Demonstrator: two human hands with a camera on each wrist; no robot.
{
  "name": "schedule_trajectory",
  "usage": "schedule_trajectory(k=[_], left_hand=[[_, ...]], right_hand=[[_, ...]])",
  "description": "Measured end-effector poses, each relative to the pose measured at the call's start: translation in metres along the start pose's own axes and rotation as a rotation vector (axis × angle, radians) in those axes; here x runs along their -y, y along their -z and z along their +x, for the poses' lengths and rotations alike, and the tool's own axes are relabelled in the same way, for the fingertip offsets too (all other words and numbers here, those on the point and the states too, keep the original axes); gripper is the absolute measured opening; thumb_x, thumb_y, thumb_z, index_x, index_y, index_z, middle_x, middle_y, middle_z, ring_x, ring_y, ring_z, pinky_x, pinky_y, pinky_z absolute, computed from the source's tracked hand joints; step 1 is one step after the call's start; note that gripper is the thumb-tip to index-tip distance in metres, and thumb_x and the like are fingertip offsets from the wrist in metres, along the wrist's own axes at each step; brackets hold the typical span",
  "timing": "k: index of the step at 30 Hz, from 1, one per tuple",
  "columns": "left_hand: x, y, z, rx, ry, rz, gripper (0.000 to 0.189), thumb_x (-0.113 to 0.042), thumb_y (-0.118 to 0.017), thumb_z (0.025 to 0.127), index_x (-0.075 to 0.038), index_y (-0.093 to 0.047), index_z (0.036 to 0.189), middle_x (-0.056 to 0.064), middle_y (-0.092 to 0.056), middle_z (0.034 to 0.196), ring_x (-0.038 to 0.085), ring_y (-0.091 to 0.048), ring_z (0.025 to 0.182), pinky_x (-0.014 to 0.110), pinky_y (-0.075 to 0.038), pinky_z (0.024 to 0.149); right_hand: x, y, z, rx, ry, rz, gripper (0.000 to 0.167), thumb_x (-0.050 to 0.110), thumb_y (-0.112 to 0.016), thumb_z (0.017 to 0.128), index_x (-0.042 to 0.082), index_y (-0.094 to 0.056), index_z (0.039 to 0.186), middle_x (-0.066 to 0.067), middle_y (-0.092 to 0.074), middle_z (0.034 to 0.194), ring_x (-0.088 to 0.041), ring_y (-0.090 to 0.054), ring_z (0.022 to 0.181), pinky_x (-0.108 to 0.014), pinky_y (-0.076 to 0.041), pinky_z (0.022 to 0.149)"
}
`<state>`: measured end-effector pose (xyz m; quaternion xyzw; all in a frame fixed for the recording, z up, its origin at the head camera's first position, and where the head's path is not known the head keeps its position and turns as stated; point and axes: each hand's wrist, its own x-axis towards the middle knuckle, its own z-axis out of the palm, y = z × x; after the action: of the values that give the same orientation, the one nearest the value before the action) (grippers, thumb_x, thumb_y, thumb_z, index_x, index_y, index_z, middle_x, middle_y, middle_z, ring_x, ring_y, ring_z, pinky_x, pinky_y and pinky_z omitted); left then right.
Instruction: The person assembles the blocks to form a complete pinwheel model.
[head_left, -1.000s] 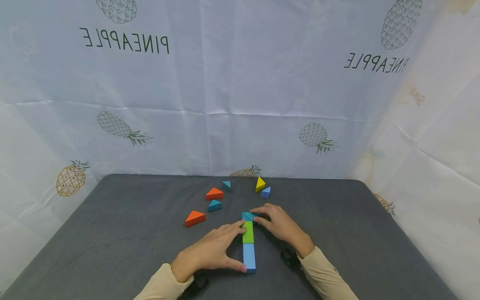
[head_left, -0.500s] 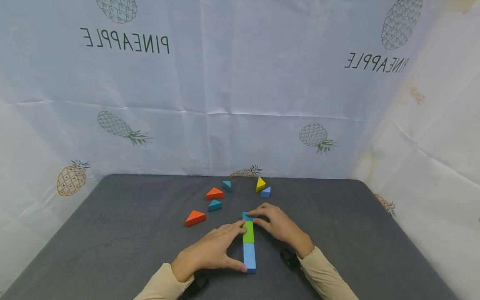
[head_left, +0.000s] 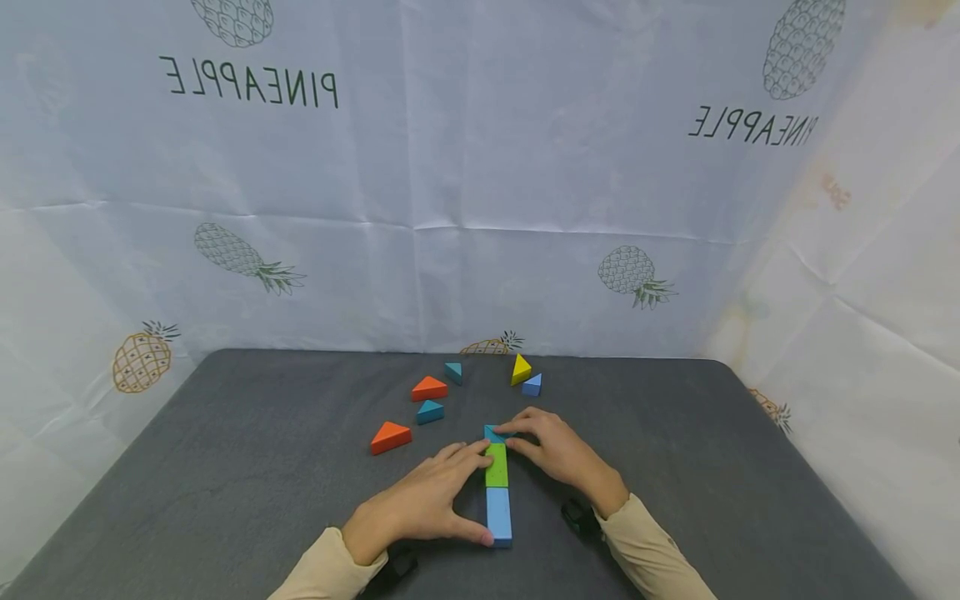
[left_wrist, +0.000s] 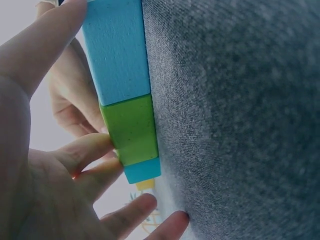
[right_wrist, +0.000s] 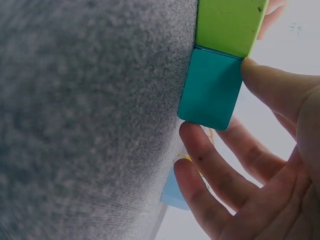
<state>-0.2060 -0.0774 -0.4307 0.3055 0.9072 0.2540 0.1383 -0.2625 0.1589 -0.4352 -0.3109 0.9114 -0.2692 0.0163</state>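
Note:
Blocks lie end to end on the dark table: a light blue rectangular block nearest, then a green block, then a small blue triangular block. My left hand spans the row from the left, thumb at the blue block's near end and fingertips against the green block. My right hand pinches a teal triangular block between thumb and fingers at the row's far end. In the right wrist view it sits against the green block. In the head view my right fingers mostly cover it.
Beyond the hands lie two orange triangular blocks, two teal ones, a yellow one and a small blue one. A white cloth printed with pineapples hangs behind the table.
My right fingertips have shifted slightly left over the triangular blocks at the row's far end, covering more of them. My left hand and the other blocks stay in place.

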Motion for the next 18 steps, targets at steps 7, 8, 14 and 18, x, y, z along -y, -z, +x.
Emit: schedule_trajectory(k=[7, 8, 14, 18], left_hand=[[0.0000, 0.0000, -0.0010, -0.003, 0.000, -0.004, 0.093, -0.069, -0.072, 0.076, -0.022, -0.041, 0.150, -0.003, -0.025, 0.164, 0.029, -0.030, 0.147, 0.062, -0.034, 0.111], [-0.0001, 0.0001, -0.0011, -0.004, -0.001, -0.003, 0.093, -0.069, -0.072, 0.076, -0.022, -0.041, 0.150, -0.003, -0.025, 0.164, 0.029, -0.031, 0.147, 0.062, -0.035, 0.111], [-0.0011, 0.0006, -0.0016, -0.004, 0.002, 0.005, 0.092, -0.068, -0.073, 0.076, -0.022, -0.042, 0.149, -0.003, -0.026, 0.164, 0.028, -0.033, 0.146, 0.062, -0.035, 0.110], [-0.0012, 0.0006, -0.0015, -0.006, 0.004, 0.005, 0.092, -0.068, -0.073, 0.076, -0.022, -0.042, 0.149, -0.003, -0.026, 0.164, 0.028, -0.033, 0.146, 0.061, -0.035, 0.111]], right_hand=[[0.0006, 0.0000, -0.0001, -0.001, 0.003, 0.013, 0.029, 0.017, -0.063, 0.098, 0.017, -0.070, 0.126, 0.000, -0.067, 0.110, -0.017, -0.063, 0.098, -0.032, -0.053, 0.081], [0.0009, 0.0003, -0.0001, -0.004, -0.001, 0.014, 0.029, 0.018, -0.063, 0.098, 0.017, -0.069, 0.126, 0.000, -0.067, 0.110, -0.016, -0.063, 0.098, -0.033, -0.053, 0.082], [0.0010, 0.0029, -0.0004, -0.054, -0.051, 0.020, 0.030, 0.021, -0.064, 0.097, 0.019, -0.069, 0.126, 0.001, -0.067, 0.113, -0.015, -0.063, 0.103, -0.039, -0.054, 0.088], [-0.0009, 0.0051, -0.0012, -0.106, -0.096, 0.018, 0.031, 0.023, -0.067, 0.095, 0.018, -0.070, 0.126, -0.002, -0.066, 0.118, -0.019, -0.063, 0.109, -0.044, -0.053, 0.092]])
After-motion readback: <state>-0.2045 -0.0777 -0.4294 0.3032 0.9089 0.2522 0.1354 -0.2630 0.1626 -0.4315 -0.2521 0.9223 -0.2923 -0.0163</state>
